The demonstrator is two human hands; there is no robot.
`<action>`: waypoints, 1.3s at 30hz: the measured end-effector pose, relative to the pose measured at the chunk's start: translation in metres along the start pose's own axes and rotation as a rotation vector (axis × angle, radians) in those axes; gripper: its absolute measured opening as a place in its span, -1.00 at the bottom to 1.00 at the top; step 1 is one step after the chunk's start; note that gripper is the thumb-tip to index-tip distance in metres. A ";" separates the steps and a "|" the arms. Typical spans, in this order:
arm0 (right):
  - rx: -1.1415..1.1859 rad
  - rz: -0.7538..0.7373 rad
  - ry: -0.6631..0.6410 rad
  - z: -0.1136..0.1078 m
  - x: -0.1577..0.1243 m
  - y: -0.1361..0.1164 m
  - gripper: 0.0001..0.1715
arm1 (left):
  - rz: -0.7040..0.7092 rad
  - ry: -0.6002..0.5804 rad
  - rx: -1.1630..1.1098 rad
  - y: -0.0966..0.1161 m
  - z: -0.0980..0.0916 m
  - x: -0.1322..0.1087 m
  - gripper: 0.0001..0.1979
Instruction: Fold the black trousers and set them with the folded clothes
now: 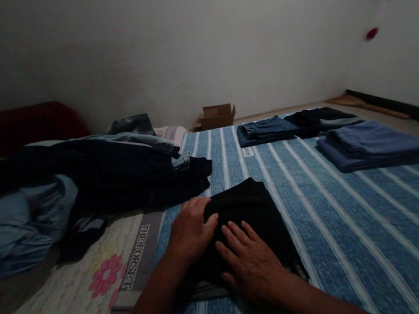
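Observation:
A folded black garment (244, 199) lies in front of me on the blue striped bedsheet (346, 241). My left hand (192, 227) is at its left edge, thumb on top of the cloth; the other fingers bend round the edge and are partly hidden. Flat on the garment's middle rests my right hand (249, 258), fingers stretched out and slightly apart. Some lighter cloth shows under the black one at its near edge. The kind of garment cannot be made out.
Left is a heap of dark clothes (118, 170) with light blue jeans (20, 225) on a floral cover (69, 301). Folded jeans (268, 129), folded dark clothes (321, 118) and a folded blue garment (373, 144) lie at far right. A cardboard box (217, 117) stands by the wall.

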State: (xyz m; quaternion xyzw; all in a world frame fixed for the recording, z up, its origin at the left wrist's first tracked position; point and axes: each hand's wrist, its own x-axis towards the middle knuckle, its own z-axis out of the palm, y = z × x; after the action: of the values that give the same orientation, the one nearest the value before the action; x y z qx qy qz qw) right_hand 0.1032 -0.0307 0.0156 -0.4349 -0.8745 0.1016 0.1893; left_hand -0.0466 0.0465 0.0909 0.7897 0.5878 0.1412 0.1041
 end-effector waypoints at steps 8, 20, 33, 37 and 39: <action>0.004 -0.008 -0.009 -0.007 0.003 -0.002 -0.36 | 0.139 -0.370 0.132 0.069 0.051 0.106 -0.76; -0.030 -0.045 0.011 0.000 0.004 -0.001 -0.37 | 0.334 -0.372 0.002 0.062 0.084 0.133 -0.79; -0.021 -0.076 0.045 0.000 0.005 -0.003 -0.41 | 0.294 -0.235 0.040 0.052 0.117 0.128 -0.74; -0.059 -0.085 0.045 0.001 0.005 -0.003 -0.38 | 0.304 -0.247 0.004 0.051 0.109 0.132 -0.70; -0.087 -0.090 0.043 0.005 0.006 -0.003 -0.38 | 0.300 -0.259 -0.012 0.052 0.104 0.136 -0.63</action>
State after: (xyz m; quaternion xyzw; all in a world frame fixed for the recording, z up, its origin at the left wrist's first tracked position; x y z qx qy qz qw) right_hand 0.0960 -0.0277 0.0133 -0.4051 -0.8924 0.0457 0.1936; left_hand 0.0730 0.1616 0.0246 0.8795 0.4443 0.0559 0.1611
